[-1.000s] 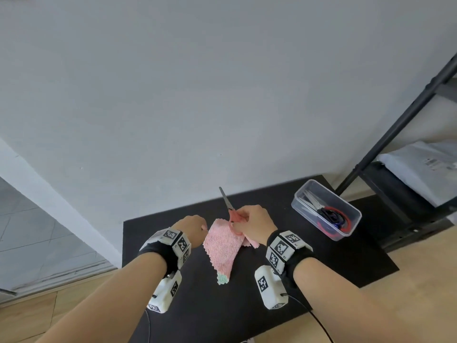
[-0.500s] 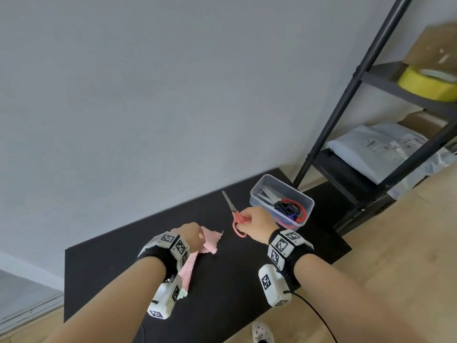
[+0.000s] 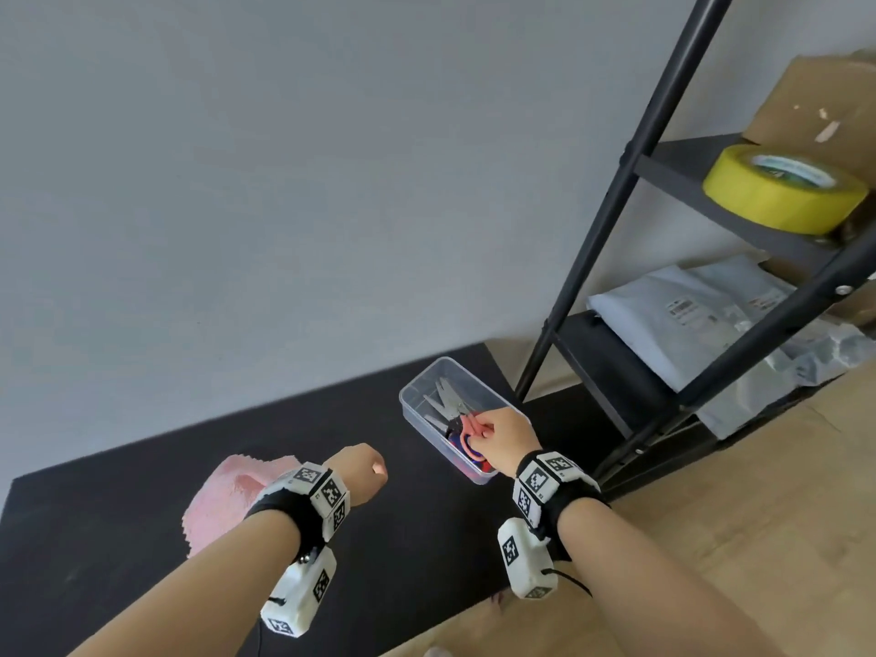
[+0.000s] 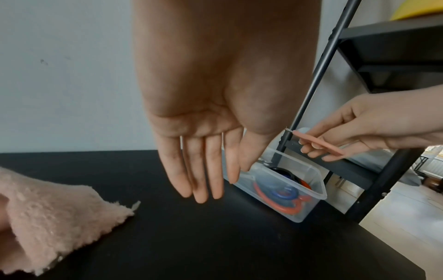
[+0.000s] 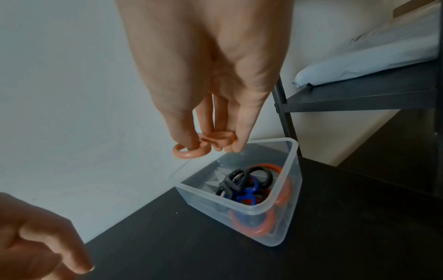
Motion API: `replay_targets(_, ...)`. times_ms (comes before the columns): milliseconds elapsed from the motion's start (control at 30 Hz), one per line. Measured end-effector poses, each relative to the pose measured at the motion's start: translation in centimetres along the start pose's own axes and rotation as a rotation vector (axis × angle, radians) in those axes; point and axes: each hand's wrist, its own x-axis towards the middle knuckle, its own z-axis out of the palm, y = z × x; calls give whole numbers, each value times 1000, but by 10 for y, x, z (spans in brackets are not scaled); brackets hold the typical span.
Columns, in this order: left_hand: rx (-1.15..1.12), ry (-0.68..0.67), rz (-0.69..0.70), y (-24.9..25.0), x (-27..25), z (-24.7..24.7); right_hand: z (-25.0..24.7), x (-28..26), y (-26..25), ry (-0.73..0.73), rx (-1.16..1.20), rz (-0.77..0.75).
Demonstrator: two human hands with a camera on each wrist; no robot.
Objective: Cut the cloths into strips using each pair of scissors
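A pink cloth (image 3: pixel 223 505) lies crumpled on the black mat (image 3: pixel 417 538), left of my left hand (image 3: pixel 374 467). That hand hovers over the mat with straight, relaxed fingers (image 4: pixel 203 189) and holds nothing; the cloth (image 4: pixel 48 217) is apart from it. My right hand (image 3: pixel 479 431) pinches the salmon-pink scissors (image 5: pixel 191 152) by their handle rings, just above the near end of a clear plastic box (image 3: pixel 479 476). Their blades are hidden. In the box (image 5: pixel 275 236) lie several other scissors with black (image 5: pixel 239 180), blue (image 5: pixel 249 197) and orange (image 5: pixel 282 199) handles.
A black metal shelf rack (image 3: pixel 616 220) stands right of the mat, holding a yellow tape roll (image 3: pixel 777 192), a cardboard box (image 3: pixel 815 106) and grey mail bags (image 3: pixel 701 315). A pale wall runs behind the mat. Wooden floor (image 3: pixel 758 490) lies at the right.
My right hand has carried the pink scissors from the cloth over to the box. My left hand has let go of the cloth, which now lies on the mat. The head view swung right.
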Motion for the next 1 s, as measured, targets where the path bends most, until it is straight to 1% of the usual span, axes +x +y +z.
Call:
replay_targets(200, 8, -30, -81, 21, 15, 27, 2, 35, 28, -68, -92, 3)
replay_targets(433, -5, -59, -157, 28, 27, 32, 9, 62, 38, -129, -255, 12)
replay_targets(567, -6, -67, -179, 32, 31, 34, 12, 68, 43, -151, -292, -22)
replay_targets(767, -2, -67, -169, 36, 30, 31, 9, 67, 39, -137, -281, -21)
replay_targets(933, 31, -50, -102, 37, 25, 24, 10, 63, 32, -152, -302, 60)
replay_targets(1000, 42, -29, -109, 35, 20, 16, 12, 61, 30, -143, -293, 84)
